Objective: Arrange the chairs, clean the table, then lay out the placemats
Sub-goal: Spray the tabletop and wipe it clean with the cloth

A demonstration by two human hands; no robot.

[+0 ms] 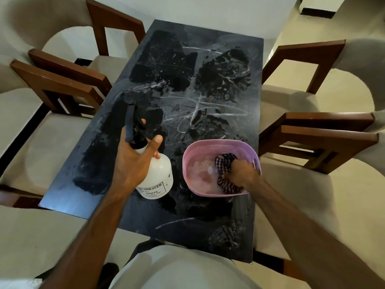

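pink basket (210,147) holds the checked cloth (224,161), gripped by the right hand (239,174). left hand (133,161) grips the spray bottle (156,176); cleaning step, wiping the table (208,49) likely next

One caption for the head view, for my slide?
Left hand grips white spray bottle; right hand grips checked cloth in pink basket.

**One head view, looking steeply down the table**

A single wide-angle camera sits above the near end of the table (208,84) and faces forward and down along its length. It is close: both forearms enter from the bottom edge, the near table edge lies low in frame, the far end near the top. Chairs (68,80) bend outward at left and right
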